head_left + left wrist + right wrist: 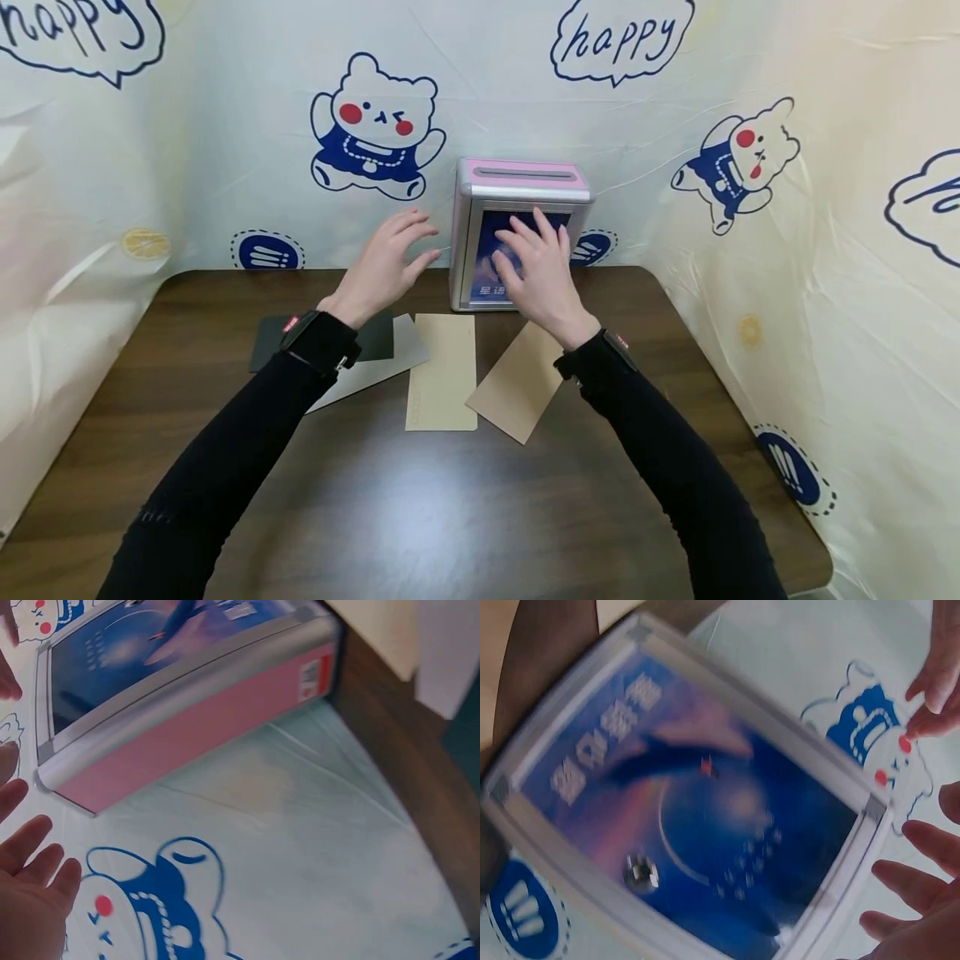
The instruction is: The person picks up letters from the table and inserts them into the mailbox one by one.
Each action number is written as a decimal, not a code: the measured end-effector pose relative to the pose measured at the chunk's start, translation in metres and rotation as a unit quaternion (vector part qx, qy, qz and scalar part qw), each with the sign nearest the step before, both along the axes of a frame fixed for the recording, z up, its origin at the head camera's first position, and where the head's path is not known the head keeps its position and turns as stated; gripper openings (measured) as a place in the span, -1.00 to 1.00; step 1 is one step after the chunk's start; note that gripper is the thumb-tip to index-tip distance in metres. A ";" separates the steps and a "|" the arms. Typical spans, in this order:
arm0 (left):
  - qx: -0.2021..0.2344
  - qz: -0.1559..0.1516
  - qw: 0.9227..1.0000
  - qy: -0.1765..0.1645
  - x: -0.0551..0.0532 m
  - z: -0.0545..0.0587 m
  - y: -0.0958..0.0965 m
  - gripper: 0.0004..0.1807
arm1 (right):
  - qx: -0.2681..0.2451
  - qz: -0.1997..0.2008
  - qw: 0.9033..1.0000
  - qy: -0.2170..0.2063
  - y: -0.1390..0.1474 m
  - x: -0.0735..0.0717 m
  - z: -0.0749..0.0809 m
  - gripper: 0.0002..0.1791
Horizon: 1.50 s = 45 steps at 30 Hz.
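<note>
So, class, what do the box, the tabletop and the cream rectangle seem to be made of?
Box: silvery frame, probably metal or metallic plastic, from its soft sheen; pink side panel, material unclear.
Tabletop: wood or wood-look laminate, satin finish; brown grain shows, with a blurred reflection.
Cream rectangle: probably matte paper or thin card; flat, crisp-edged, no glare.

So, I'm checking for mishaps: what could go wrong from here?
The upright pink-and-silver rectangular box might tip if the right hand, close to it, bumps it. If lowered, the black left sleeve could drag the light-grey paper sheet it passes over.
</note>
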<state>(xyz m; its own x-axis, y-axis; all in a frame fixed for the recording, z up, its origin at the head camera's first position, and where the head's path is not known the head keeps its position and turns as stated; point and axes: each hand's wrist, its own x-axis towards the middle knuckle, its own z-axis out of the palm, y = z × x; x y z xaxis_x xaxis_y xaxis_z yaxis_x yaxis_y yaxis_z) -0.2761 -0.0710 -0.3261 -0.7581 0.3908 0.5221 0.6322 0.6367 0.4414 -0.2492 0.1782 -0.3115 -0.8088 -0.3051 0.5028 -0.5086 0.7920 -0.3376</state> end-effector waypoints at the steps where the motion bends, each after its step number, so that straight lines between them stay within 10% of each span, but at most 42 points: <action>1: 0.002 0.002 1.000 -0.008 0.003 -0.005 -0.004 -0.54 | -0.007 0.006 1.000 0.000 -0.003 0.002 -0.005 -0.53; 11: -0.055 0.069 0.993 -0.076 0.036 -0.057 -0.049 -0.50 | -0.013 0.028 0.998 -0.048 -0.043 0.012 -0.055 -0.55; 19: -0.171 0.131 0.964 -0.154 0.052 -0.092 -0.079 -0.34 | 0.044 0.034 0.989 -0.139 -0.100 0.002 -0.086 -0.48; 28: -0.230 0.247 0.915 -0.222 0.055 -0.107 -0.112 -0.25 | 0.139 0.044 0.966 -0.212 -0.161 -0.009 -0.114 -0.35; 45: -0.193 0.350 0.859 -0.321 0.052 -0.119 -0.157 0.09 | 0.191 0.037 0.940 -0.280 -0.223 -0.018 -0.143 -0.10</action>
